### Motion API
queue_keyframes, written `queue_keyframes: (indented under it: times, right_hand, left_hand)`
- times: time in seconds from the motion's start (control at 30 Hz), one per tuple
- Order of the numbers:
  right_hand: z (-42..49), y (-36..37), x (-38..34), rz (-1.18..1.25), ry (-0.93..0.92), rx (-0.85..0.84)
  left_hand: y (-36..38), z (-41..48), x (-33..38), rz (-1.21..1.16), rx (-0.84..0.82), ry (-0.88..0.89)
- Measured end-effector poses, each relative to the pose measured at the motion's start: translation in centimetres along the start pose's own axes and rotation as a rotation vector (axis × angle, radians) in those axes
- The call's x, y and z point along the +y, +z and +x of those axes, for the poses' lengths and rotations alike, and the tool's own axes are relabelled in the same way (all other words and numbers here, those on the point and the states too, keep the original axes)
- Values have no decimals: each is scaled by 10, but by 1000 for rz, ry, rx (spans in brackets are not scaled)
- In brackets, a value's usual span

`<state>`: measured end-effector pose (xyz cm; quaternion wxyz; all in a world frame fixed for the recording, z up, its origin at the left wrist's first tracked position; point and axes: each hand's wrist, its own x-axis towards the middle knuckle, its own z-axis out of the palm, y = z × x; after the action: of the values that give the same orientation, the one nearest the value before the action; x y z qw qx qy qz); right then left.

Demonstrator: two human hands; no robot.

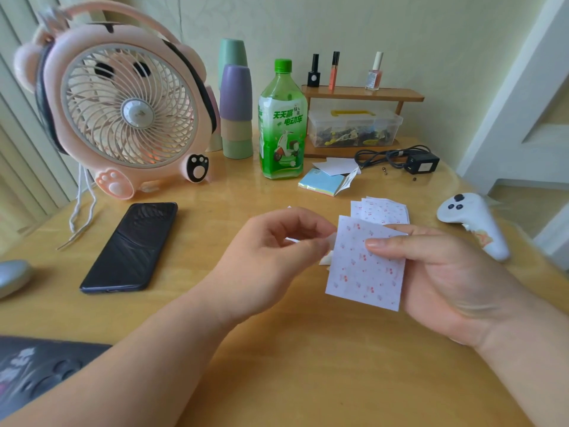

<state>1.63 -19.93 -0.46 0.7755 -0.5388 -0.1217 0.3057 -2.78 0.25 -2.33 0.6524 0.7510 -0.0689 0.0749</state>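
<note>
We looked down on a wooden table (308, 380) that filled most of the view. At its far left stood the largest thing on it, a pink animal-shaped fan (129, 109) facing us. Over the near middle of the table we saw both hands raised. The right hand (446, 272) lay palm up with its thumb pressed across the top of a patterned paper sheet (360, 272) and its fingers behind it, so the sheet was gripped along its right side. The left hand (277, 257) had its fingers curled in a narrow pinch at the sheet's left edge, though we could not tell just how much paper they held. A dark phone (129, 248) lay flat to the left of the hands, near the fan. A green bottle (281, 124) stood far of the hands, just right of a stack of cups (235, 100). Right of the bottle a wooden shelf (363, 94) spanned a clear plastic box (354, 127). A white controller (474, 220) lay at the right edge. The held sheet hung tilted above the table, just near of a small pile of like sheets (381, 209). A coloured paper pad (321, 181) lay beyond that, a black adapter (421, 163) farther right, and three small bottles (313, 72) stood on the shelf.
</note>
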Motion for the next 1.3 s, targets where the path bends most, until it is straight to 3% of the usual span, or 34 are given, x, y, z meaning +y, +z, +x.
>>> queue_keyframes:
  times: [0.2, 0.37, 0.43, 0.53, 0.57, 0.63, 0.7, 1.0, 1.2, 1.3]
  right_hand:
    - [0, -4, 2, -42, 14, -11]
    - [-2, -9, -4, -445, -377, 382]
    - [-9, -13, -12, -369, -422, 303]
    - [-18, 1, -9, -212, -267, -44]
    - [-18, 4, -3, -294, -232, -56]
    - [-11, 9, 12, -618, -279, 109]
    - [-4, 14, 21, -795, -360, 235]
    - [-6, 9, 12, -840, -496, 364]
    - [-4, 1, 6, -709, -348, 407]
    - [-6, 1, 7, -479, -189, 299]
  left_hand:
    - [1, 2, -4, 49, 110, 3]
    - [8, 2, -4, -133, 195, -128]
    - [12, 2, -6, -192, 211, -169]
    - [18, 2, -10, -229, 214, -194]
    - [21, 2, -10, -246, 211, -200]
    - [24, 1, -12, -285, 211, -219]
    - [25, 0, -13, -307, 181, -216]
    - [24, -1, -11, -323, 194, -194]
    - [26, -3, -9, -333, 197, -157]
    - [25, -3, -9, -292, 181, -141]
